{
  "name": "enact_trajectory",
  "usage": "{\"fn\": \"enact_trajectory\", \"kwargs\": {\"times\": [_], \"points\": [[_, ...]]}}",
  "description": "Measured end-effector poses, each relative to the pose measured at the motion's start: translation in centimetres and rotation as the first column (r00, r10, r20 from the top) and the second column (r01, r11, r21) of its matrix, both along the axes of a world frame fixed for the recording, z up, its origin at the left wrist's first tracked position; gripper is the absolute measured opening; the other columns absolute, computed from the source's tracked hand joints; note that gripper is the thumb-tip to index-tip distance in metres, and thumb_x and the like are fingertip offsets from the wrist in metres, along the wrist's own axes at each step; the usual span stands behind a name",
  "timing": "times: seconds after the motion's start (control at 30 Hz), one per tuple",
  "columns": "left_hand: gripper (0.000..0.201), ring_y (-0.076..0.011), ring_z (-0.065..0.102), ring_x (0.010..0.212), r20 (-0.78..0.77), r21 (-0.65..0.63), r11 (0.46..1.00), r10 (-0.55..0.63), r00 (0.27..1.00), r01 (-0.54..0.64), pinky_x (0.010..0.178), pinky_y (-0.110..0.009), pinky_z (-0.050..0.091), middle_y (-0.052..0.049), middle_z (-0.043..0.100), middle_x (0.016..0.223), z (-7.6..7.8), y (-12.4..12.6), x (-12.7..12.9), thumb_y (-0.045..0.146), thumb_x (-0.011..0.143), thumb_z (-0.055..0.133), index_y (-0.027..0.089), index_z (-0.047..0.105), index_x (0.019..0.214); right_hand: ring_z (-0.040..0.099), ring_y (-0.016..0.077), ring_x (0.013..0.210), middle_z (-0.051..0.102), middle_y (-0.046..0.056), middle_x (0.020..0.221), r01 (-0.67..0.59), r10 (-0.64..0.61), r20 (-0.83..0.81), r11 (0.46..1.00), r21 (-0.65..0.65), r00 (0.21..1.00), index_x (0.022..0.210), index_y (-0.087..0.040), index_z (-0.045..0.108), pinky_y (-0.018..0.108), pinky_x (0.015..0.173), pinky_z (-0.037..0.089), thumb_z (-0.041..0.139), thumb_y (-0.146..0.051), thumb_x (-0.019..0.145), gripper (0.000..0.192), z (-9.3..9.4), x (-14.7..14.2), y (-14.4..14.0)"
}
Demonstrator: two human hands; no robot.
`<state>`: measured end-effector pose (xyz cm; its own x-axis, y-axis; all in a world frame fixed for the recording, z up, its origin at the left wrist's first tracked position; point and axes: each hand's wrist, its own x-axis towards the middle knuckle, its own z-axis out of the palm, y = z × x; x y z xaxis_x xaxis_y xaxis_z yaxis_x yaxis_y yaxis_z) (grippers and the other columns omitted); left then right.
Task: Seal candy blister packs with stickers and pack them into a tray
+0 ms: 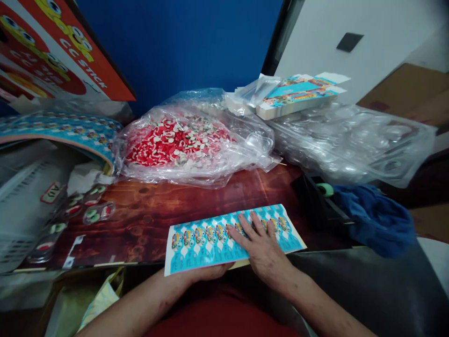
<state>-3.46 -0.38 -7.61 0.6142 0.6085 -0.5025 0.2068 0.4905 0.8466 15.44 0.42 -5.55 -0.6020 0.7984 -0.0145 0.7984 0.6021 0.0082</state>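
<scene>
A sheet of blue printed stickers (199,255) with a row of small colourful cartoon figures lies at the table's front edge, slightly tilted. My right hand (263,250) rests flat on its right half, fingers spread. Under the sheet's near edge is my left hand (215,271), with its fingers hidden, so its grip does not show. Pale yellowish backing shows along the sheet's right and lower edges.
Behind the sheet sits a clear bag of red and white pieces (175,145). To its right are a bag of clear plastic shells (351,140) and flat printed cartons (298,96). A white basket (28,201), small clear packs (100,213) and a blue cloth (375,220) flank the table.
</scene>
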Motion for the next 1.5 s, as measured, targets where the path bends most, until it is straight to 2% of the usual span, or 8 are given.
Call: {"fn": "enact_trajectory", "kwargs": {"times": [0.13, 0.2, 0.33, 0.5, 0.67, 0.93, 1.3, 1.5], "points": [[0.055, -0.0264, 0.030, 0.129, 0.005, -0.081, 0.996, 0.038, 0.999, -0.037, 0.099, -0.044, 0.037, 0.003, 0.040, 0.138, 3.8, -2.0, -3.0, 0.024, 0.070, 0.059, 0.036, 0.048, 0.123, 0.027, 0.0433, 0.123, 0.034, 0.009, 0.140, -0.010, 0.010, -0.022, 1.000, -0.018, 1.000, 0.137, -0.038, 0.025, 0.067, 0.087, 0.025, 0.044, -0.001, 0.068, 0.080, 0.0, 0.3, 0.2], [0.057, -0.0272, 0.035, 0.126, -0.259, 0.235, 0.941, -0.183, 0.948, 0.246, 0.100, -0.040, 0.036, 0.000, 0.039, 0.139, 7.7, -2.9, -5.7, 0.030, 0.073, 0.059, 0.035, 0.043, 0.128, 0.027, 0.0435, 0.124, 0.034, 0.008, 0.140, -0.008, 0.007, -0.032, 1.000, -0.029, 0.999, 0.136, -0.039, 0.026, 0.067, 0.087, 0.025, 0.044, -0.003, 0.069, 0.079, -0.1, 0.3, 0.2], [0.033, -0.0137, 0.062, 0.088, -0.389, 0.362, 0.751, -0.417, 0.821, 0.553, 0.079, -0.022, 0.047, 0.002, 0.066, 0.105, 13.8, -2.6, -7.9, 0.039, 0.088, 0.038, 0.032, 0.057, 0.113, 0.025, 0.0443, 0.124, 0.035, 0.007, 0.139, 0.025, -0.027, -0.035, 0.998, -0.065, 0.999, 0.134, -0.040, 0.031, 0.068, 0.088, 0.020, 0.045, -0.005, 0.071, 0.073, -0.5, -0.1, 0.2], [0.052, -0.0224, 0.036, 0.125, -0.643, 0.640, 0.609, 0.091, 0.760, 0.469, 0.104, -0.042, 0.025, -0.008, 0.042, 0.137, 8.5, 0.5, -1.0, 0.047, 0.090, 0.024, 0.021, 0.035, 0.134, 0.018, 0.0428, 0.128, 0.031, 0.007, 0.142, 0.051, -0.059, -0.041, 0.985, -0.164, 0.997, 0.134, -0.035, 0.033, 0.070, 0.090, 0.016, 0.045, -0.007, 0.074, 0.067, 0.6, 0.1, 0.2], [0.064, -0.0251, 0.011, 0.135, -0.748, 0.632, 0.471, 0.162, 0.644, 0.615, 0.108, -0.050, 0.002, -0.007, 0.022, 0.146, 2.3, 1.8, 2.7, 0.054, 0.088, 0.015, 0.017, 0.025, 0.138, 0.024, 0.0292, 0.130, 0.034, 0.009, 0.140, -0.116, 0.043, -0.241, 0.947, -0.300, 0.970, 0.134, -0.023, 0.036, 0.055, 0.100, 0.026, 0.049, -0.025, 0.080, 0.056, 1.7, 1.6, 0.8], [0.065, -0.0219, 0.013, 0.135, -0.769, 0.626, 0.434, 0.204, 0.605, 0.648, 0.108, -0.044, 0.007, -0.007, 0.018, 0.147, 2.3, 1.6, 0.1, 0.056, 0.087, 0.016, 0.019, 0.021, 0.139, 0.025, 0.0272, 0.130, 0.036, 0.018, 0.137, 0.180, -0.170, -0.134, 0.982, 0.064, 0.976, 0.127, -0.003, 0.044, 0.045, 0.104, 0.025, 0.030, -0.033, 0.090, 0.049, -2.5, 2.3, 2.7], [0.046, -0.0273, 0.038, 0.120, -0.802, 0.594, 0.630, 0.515, 0.303, 0.501, 0.098, -0.046, 0.024, -0.011, 0.047, 0.130, 2.7, -0.7, -6.6, 0.039, 0.086, 0.036, 0.016, 0.048, 0.124, 0.033, 0.0292, 0.125, 0.040, 0.018, 0.134, 0.392, -0.409, 0.051, 0.897, 0.203, 0.911, 0.126, -0.004, 0.044, 0.054, 0.098, 0.026, 0.021, -0.035, 0.091, 0.053, -2.1, 5.9, 5.4], [0.042, -0.0258, 0.050, 0.090, -0.779, 0.618, 0.704, 0.486, 0.396, 0.352, 0.075, -0.040, 0.035, -0.007, 0.058, 0.093, 4.7, 0.4, -7.5, 0.051, 0.065, 0.062, 0.021, 0.059, 0.094, 0.029, 0.0359, 0.125, 0.044, 0.021, 0.130, 0.302, -0.310, -0.038, 0.882, 0.362, 0.950, 0.115, -0.008, 0.054, 0.062, 0.093, 0.021, 0.034, -0.030, 0.089, 0.040, -0.3, 2.6, 4.8]]}}
